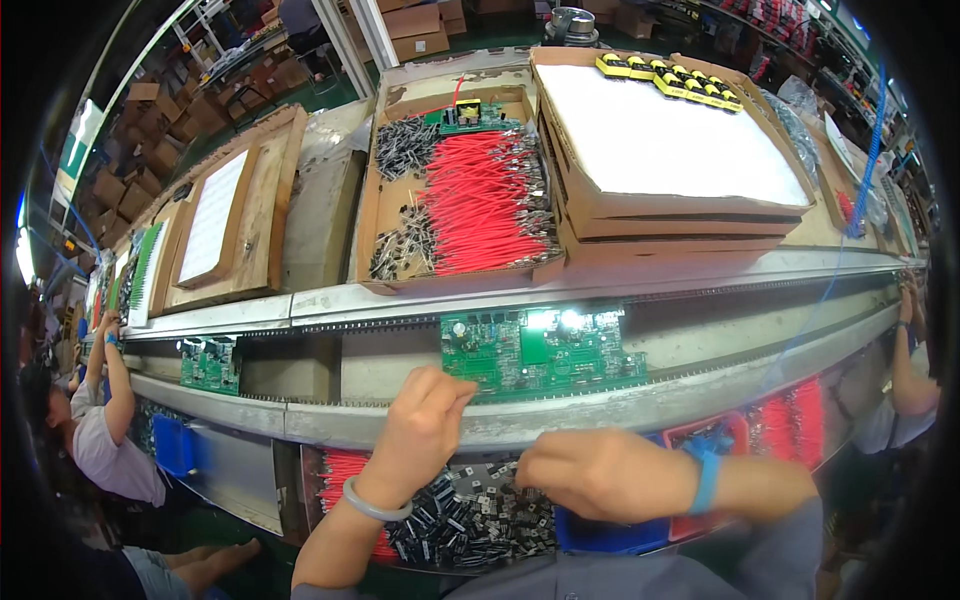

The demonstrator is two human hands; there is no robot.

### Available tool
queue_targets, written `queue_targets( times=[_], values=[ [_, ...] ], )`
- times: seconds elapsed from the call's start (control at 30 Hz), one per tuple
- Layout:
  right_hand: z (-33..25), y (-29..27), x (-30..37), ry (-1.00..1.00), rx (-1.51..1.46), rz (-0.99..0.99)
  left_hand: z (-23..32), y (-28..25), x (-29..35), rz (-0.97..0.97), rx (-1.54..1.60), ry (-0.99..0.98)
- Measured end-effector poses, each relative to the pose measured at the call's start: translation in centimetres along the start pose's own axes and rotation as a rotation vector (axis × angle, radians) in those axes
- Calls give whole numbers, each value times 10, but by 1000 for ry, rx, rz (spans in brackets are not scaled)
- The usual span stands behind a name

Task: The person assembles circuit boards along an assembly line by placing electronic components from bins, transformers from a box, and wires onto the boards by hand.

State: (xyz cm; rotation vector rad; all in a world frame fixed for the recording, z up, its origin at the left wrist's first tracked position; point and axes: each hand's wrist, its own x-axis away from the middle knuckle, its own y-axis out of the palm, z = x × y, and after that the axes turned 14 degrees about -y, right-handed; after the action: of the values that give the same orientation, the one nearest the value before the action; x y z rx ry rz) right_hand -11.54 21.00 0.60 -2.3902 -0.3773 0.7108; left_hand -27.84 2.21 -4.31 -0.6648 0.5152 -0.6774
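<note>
A green circuit board (570,352) lies on the conveyor rails in front of me, with several components on it. At its lower left edge my left hand (428,418) is closed, thumb and fingertips pinched together; whatever they hold is too small to make out. My right hand (590,474) is curled over a tray of small metal parts (492,515), its fingers bunched and pointing left. Nothing nameable shows between them. Black cylindrical components (432,525) lie beside the metal parts, below my left wrist. Red-sleeved leads (345,474) lie partly behind my left forearm.
Across the rail, a cardboard box (400,285) holds red leads and dark components. Stacked cartons (680,225) with black-yellow transformers (690,85) stand right of it. A blue bin (610,535) sits under my right hand. Another board (210,366) and a co-worker (105,440) are left; another person works far right.
</note>
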Motion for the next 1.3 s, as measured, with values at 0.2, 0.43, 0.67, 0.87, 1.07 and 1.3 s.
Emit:
queue_targets(
  times=[0.2,0.43,0.67,0.87,1.07,1.3],
  values=[
    [28,-36,0,458,-93,267,6,-5,9,108,-65,-3],
    [47,-50,5,549,-98,345,19,-45,79,-453,-301,-72],
    [67,-47,12,413,10,240,15,-37,92,-434,-336,-110],
    [64,-46,5,479,74,228,13,-39,84,-505,-267,-218],
    [70,-44,9,358,161,200,17,-45,78,-460,-107,-294],
    [69,-41,2,310,245,158,20,-53,77,-393,31,-313]
  ],
)
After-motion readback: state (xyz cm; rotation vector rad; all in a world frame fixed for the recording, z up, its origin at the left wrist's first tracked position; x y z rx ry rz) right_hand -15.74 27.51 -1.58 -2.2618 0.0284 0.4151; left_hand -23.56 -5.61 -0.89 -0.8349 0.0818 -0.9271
